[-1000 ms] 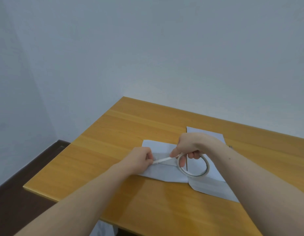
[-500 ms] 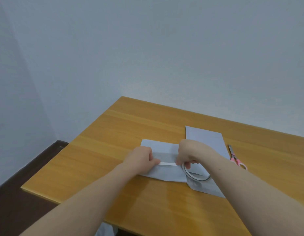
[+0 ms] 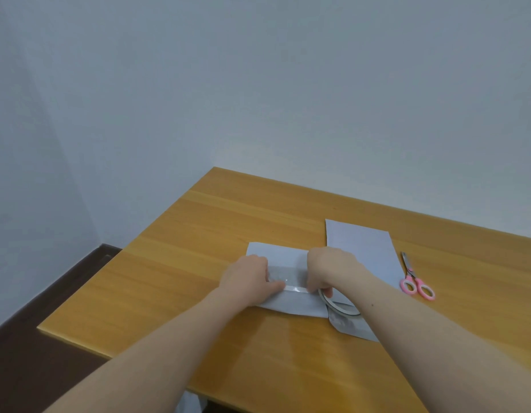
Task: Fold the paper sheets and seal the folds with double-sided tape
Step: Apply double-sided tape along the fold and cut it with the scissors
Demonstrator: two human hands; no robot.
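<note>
On a wooden table (image 3: 216, 234), mid-frame, the left hand (image 3: 247, 278) presses the tape (image 3: 294, 289) onto folded paper (image 3: 288, 257); the right hand (image 3: 326, 269) grips the roll (image 3: 341, 308). Taping step; cutting likely next, scissors (image 3: 414, 281) lie right.

Warm yellow wood on the table (image 3: 228, 222), smooth and lacquered, with a soft sheen near its front edge. Matt pale paper in the folded sheet (image 3: 288, 257) and the second sheet (image 3: 362, 248) just right of it. Glossy, faintly translucent strip of tape (image 3: 297, 289) across the folded sheet. Pink plastic handles and dull grey metal blades on the scissors (image 3: 416, 281).
</note>
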